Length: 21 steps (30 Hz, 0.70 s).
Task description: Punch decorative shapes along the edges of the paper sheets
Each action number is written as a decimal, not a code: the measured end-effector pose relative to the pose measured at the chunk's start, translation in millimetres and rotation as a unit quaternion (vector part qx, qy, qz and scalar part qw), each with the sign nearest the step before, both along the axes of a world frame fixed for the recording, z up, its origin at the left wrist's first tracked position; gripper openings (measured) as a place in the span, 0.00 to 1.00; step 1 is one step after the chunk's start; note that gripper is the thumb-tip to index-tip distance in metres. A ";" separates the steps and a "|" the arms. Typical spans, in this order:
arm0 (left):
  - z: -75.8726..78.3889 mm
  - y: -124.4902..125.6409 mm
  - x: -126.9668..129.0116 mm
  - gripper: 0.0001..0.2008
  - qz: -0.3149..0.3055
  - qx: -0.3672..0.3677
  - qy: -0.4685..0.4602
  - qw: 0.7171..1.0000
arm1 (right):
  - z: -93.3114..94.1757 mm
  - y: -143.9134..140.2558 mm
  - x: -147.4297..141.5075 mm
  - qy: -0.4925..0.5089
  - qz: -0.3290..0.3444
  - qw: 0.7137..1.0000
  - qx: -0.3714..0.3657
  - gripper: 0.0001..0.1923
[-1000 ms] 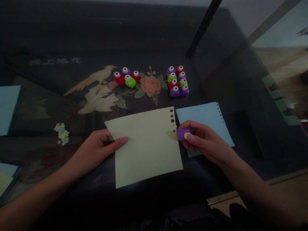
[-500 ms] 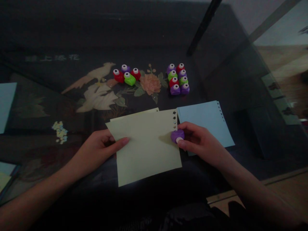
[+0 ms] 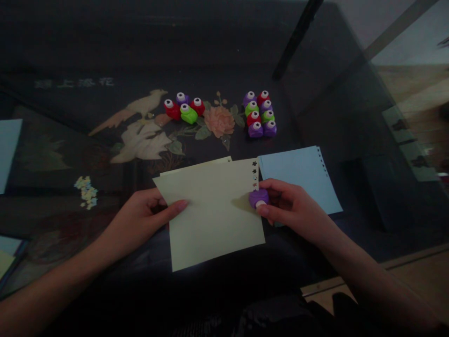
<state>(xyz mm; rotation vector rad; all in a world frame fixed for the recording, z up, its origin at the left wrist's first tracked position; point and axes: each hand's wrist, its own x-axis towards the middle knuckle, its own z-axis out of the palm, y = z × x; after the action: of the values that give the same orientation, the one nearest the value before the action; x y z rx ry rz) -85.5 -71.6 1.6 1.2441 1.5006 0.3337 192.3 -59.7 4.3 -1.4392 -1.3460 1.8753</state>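
Observation:
A pale yellow sheet of paper [image 3: 210,220] is held tilted above the table, its left edge pinched by my left hand [image 3: 150,213] with the thumb on top. Small shaped holes run down from its top right corner. My right hand [image 3: 293,206] grips a purple craft punch [image 3: 258,198] with a white button, its thumb against the button. The punch sits on the sheet's right edge, just below the row of holes. Another yellow sheet [image 3: 196,164] shows partly behind the first. Blue paper [image 3: 298,168] with holes along its right edge lies beneath my right hand.
Several red, green and purple punches stand in a group [image 3: 184,108] at the back centre and in two rows [image 3: 260,114] further right. Tiny paper cut-outs [image 3: 86,193] lie in a pile on the left. More blue paper [image 3: 9,152] lies at the far left.
My right thumb has shifted slightly on the punch's button, which looks a little further in. The sheet and my left hand stay nearly where they were.

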 end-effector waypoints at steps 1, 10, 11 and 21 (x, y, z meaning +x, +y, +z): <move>0.4 0.3 0.2 0.15 -0.001 0.000 0.000 1.000 | 0.0 0.0 -0.3 0.001 -0.001 1.000 0.003 0.17; -4.1 -1.1 -3.5 0.16 -0.019 0.015 0.014 1.000 | -0.2 -1.1 -0.9 0.000 -0.011 1.000 0.012 0.17; -4.0 -1.2 -3.5 0.16 -0.019 0.018 0.017 1.000 | -0.4 -1.2 -0.8 0.000 -0.011 1.000 0.015 0.17; -2.0 -0.3 -1.9 0.15 -0.014 0.007 0.000 1.000 | -1.0 -0.1 -0.3 -0.009 -0.005 1.000 0.023 0.17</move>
<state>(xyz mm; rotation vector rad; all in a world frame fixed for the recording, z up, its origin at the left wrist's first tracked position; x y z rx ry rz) -87.4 -71.9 -0.4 1.2739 1.4817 0.3262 192.0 -59.7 3.3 -1.4400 -1.3784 1.8177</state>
